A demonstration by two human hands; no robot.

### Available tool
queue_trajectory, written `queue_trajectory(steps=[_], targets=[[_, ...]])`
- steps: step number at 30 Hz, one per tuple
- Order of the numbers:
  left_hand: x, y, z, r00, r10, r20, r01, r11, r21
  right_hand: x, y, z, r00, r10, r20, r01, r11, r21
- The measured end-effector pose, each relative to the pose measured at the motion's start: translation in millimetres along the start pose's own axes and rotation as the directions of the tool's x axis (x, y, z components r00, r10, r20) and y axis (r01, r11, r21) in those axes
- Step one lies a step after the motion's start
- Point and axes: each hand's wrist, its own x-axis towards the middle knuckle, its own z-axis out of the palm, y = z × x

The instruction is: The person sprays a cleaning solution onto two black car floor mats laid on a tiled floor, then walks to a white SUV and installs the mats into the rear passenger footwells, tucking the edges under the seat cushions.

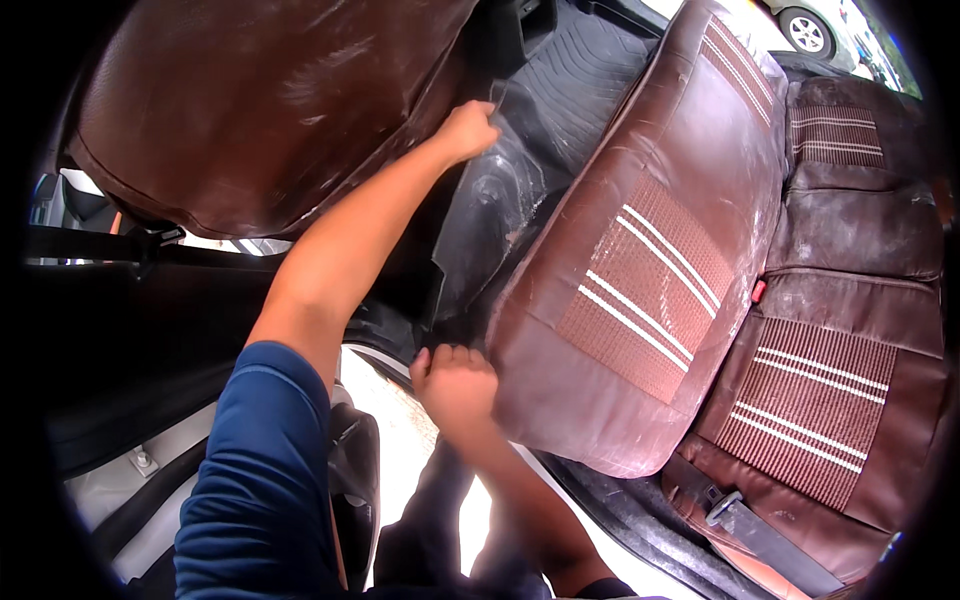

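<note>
A black rubber floor mat (500,215), streaked with pale dust, lies in the rear footwell of a car. My left hand (468,131) reaches far in, its fingers closed on the mat's left edge beside the brown front seat back. Close to the door sill, my right hand (457,388) is curled round the mat's near end, by the front corner of the rear seat. What its fingertips grip is hidden beneath the hand. Part of the mat stands raised between the two hands.
The brown rear seat cushion (650,290), with striped panels, borders the footwell on the right. The front seat back (270,110) rises at left. A seat belt buckle (725,508) lies on the rear seat. The open door (150,440) is at lower left; a parked car (808,32) stands outside beyond.
</note>
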Motion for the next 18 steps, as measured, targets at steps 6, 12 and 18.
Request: queue_trajectory(steps=[6, 12, 18], targets=[[-110.4, -6.5, -1.2, 0.900, -0.379, 0.216, 0.432, 0.842, -0.324, -1.9, 19.2, -9.1, 0.992, 0.119, 0.027, -0.119, 0.993, -0.003], [-175.2, 17.9, 2.8, 0.940, -0.301, -0.158, 0.306, 0.952, 0.004, 8.3, -7.0, -16.5, 0.991, 0.098, 0.092, -0.093, 0.994, -0.058], [-184.2, 27.9, -8.9, 0.948, -0.309, -0.075, 0.292, 0.939, -0.184, 6.7, -15.7, -25.1, 0.997, 0.071, 0.028, -0.069, 0.996, -0.064]])
